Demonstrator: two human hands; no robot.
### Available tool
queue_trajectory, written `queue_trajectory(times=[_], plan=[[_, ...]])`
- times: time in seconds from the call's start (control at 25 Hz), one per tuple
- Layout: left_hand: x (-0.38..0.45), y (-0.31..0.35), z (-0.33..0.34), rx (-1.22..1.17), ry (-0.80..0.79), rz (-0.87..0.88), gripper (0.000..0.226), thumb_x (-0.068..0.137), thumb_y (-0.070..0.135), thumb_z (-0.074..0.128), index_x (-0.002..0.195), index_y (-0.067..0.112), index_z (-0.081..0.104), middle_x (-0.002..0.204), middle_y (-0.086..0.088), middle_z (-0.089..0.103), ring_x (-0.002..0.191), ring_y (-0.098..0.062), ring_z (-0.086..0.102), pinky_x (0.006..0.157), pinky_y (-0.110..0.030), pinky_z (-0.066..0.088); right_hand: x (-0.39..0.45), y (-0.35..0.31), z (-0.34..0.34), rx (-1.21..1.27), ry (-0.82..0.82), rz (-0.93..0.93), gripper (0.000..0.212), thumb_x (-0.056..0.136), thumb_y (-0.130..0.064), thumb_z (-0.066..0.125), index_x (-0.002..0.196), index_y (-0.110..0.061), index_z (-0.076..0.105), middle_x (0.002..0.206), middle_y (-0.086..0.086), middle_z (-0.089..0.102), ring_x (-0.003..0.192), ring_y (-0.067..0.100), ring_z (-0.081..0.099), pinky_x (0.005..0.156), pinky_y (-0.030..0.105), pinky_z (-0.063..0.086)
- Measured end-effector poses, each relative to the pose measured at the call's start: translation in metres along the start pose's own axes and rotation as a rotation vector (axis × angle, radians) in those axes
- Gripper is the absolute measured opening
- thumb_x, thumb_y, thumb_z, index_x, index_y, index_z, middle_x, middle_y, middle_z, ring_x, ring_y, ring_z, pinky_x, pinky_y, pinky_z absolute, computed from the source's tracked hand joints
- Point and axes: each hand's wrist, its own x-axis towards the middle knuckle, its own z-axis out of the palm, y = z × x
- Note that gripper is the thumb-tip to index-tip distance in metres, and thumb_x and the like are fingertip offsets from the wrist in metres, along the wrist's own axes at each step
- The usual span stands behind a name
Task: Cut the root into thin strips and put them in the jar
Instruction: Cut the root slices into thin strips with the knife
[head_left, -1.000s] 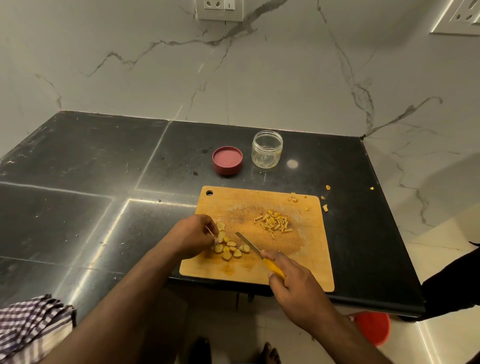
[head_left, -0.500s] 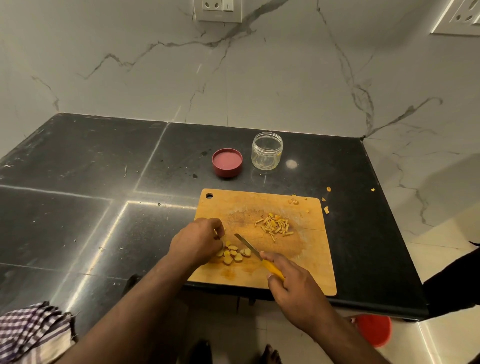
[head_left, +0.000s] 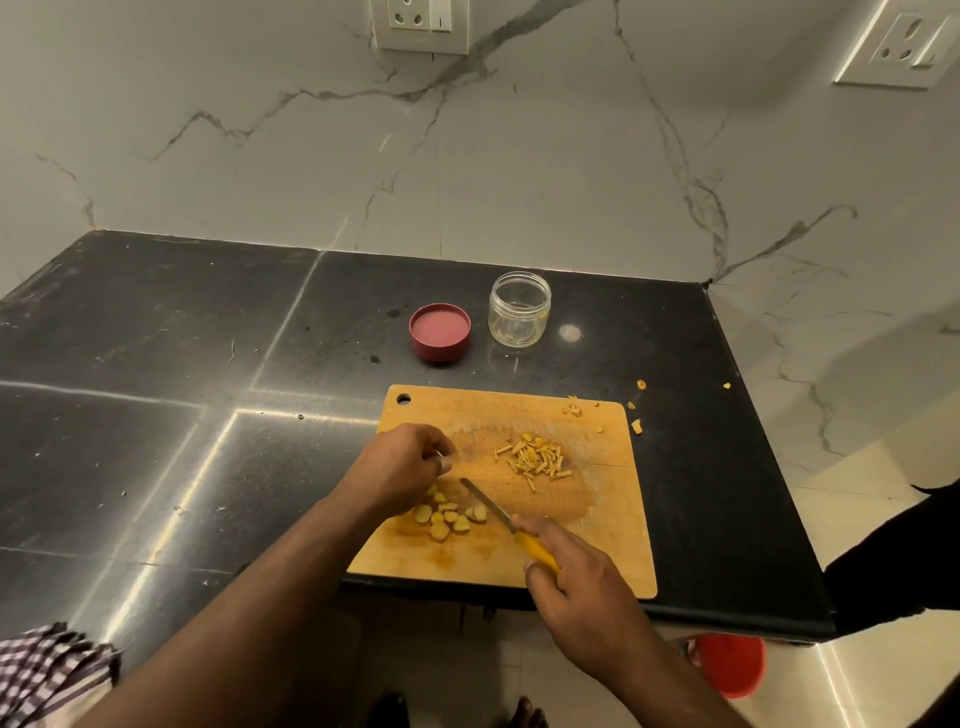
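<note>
On a wooden cutting board (head_left: 613, 525) lie several round yellow root slices (head_left: 447, 517) near its left front, and a small heap of thin strips (head_left: 535, 457) towards the middle. My right hand (head_left: 576, 597) grips the yellow handle of a knife (head_left: 498, 512), whose blade points up-left just right of the slices. My left hand (head_left: 402, 465) hovers over the board's left part with fingers curled together; whether they pinch a slice I cannot make out. A clear glass jar (head_left: 519, 309) stands open behind the board.
A red lid (head_left: 440, 332) lies upside down left of the jar on the black counter (head_left: 156, 364). Small root scraps (head_left: 636, 415) dot the counter right of the board. A checked cloth (head_left: 47, 670) sits bottom left, a red tub (head_left: 732, 665) on the floor.
My left hand has lifted off the slices and moved slightly up the board. The knife and my right hand have hardly moved.
</note>
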Motion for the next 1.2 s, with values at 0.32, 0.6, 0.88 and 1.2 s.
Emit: queue_trajectory(times=[0.32,0.6,0.88,1.2], plan=[[0.015,0.012,0.022,0.083,-0.048,0.053,0.011,0.097,0.022,0.065,0.105,0.028,0.068,0.108,0.006,0.066,0.091,-0.01,0.059,0.072,-0.025,0.052,0.0,0.0,-0.005,-0.013,0.122,0.046,0.042,0.101,-0.021,0.042,0.141,-0.035,0.044,0.12,-0.013,0.054,0.091,-0.003,0.049,0.069,0.003,0.034],[0.011,0.009,0.03,0.141,0.023,0.076,0.019,0.093,0.025,0.068,0.111,0.026,0.072,0.109,0.006,0.069,0.084,-0.006,0.06,0.066,-0.022,0.051,0.001,-0.007,0.0,-0.033,0.12,0.037,0.043,0.102,-0.023,0.038,0.144,-0.033,0.039,0.132,-0.014,0.05,0.11,-0.002,0.046,0.09,0.011,0.036],[0.012,0.014,0.035,0.162,0.051,0.057,0.015,0.095,0.027,0.064,0.108,0.028,0.07,0.104,0.007,0.067,0.073,-0.008,0.063,0.059,-0.022,0.052,0.004,-0.011,0.007,-0.093,0.066,0.024,0.049,0.104,-0.025,0.034,0.152,-0.033,0.028,0.146,-0.012,0.042,0.124,-0.001,0.042,0.097,0.007,0.031],[0.014,0.015,0.037,0.183,0.062,0.044,0.007,0.092,0.03,0.063,0.094,0.03,0.07,0.096,0.008,0.067,0.078,-0.01,0.063,0.067,-0.035,0.059,0.005,-0.017,0.013,-0.153,0.028,0.021,0.051,0.104,-0.026,0.031,0.154,-0.032,0.02,0.145,-0.008,0.04,0.121,0.009,0.048,0.101,0.022,0.042]])
